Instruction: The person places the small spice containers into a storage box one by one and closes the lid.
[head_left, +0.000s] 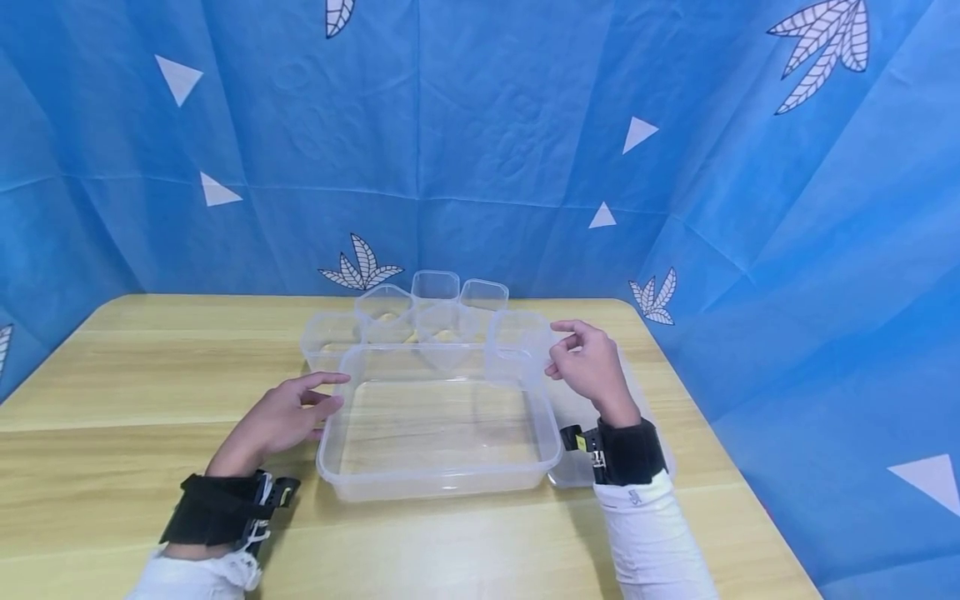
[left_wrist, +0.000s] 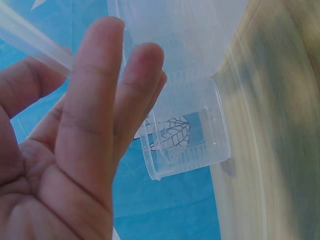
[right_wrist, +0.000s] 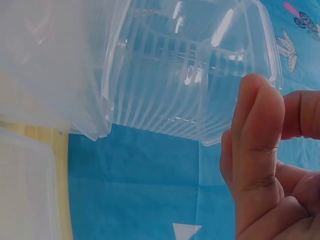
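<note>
A large clear plastic box (head_left: 442, 482) stands on the table. My left hand (head_left: 288, 417) is at its left side, fingers spread and fairly straight; in the left wrist view the clear rim (left_wrist: 37, 42) crosses by the fingers, and contact is hard to tell. Behind the box stand several small clear containers (head_left: 437, 286). Beside the rightmost small container (head_left: 517, 329), my right hand (head_left: 592, 362) hovers with loosely bent fingers. In the right wrist view its fingertips are close to the rim of a ribbed clear container (right_wrist: 165, 85); no grip on it shows.
A flat clear piece, perhaps a lid (head_left: 573, 471), lies right of the large box, partly under my right forearm. The wood-grain table (head_left: 150, 375) meets a blue patterned cloth (head_left: 487, 125) at the back and right.
</note>
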